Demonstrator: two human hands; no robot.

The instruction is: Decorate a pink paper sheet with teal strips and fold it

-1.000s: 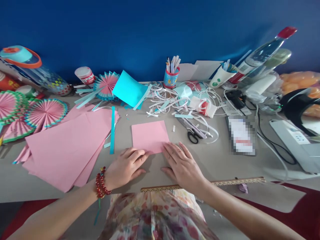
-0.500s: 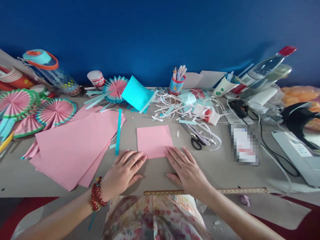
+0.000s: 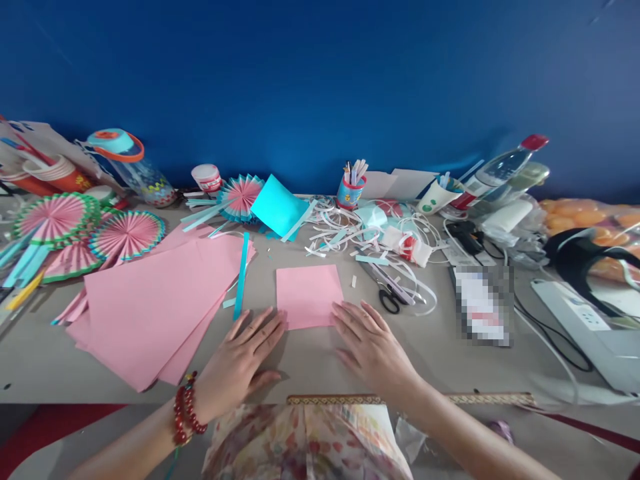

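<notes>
A small pink sheet of paper [image 3: 309,293] lies flat on the grey table, directly in front of me. My left hand [image 3: 255,350] rests with fingers stretched out, its fingertips at the sheet's lower left corner. On the other side, my right hand [image 3: 367,340] lies flat with its fingertips on the lower right corner. Neither hand grips anything. Left of the sheet lies a narrow blue paper strip [image 3: 242,277], beside a stack of larger pink sheets [image 3: 160,300]. Scissors with black handles [image 3: 389,299] lie to the right.
Pleated paper rosettes [image 3: 127,237] lie at the left. Behind are a blue sheet [image 3: 280,208], tangled white strips [image 3: 333,223] and a pen cup [image 3: 351,193]. To the right are a leaning bottle [image 3: 500,172], a blurred-out flat object [image 3: 481,307], cables and a power strip [image 3: 585,333].
The camera view has shifted, so the table appears slightly lower. My left hand has slid a little left at the pink sheet's edge; my right hand stays at its corner.
</notes>
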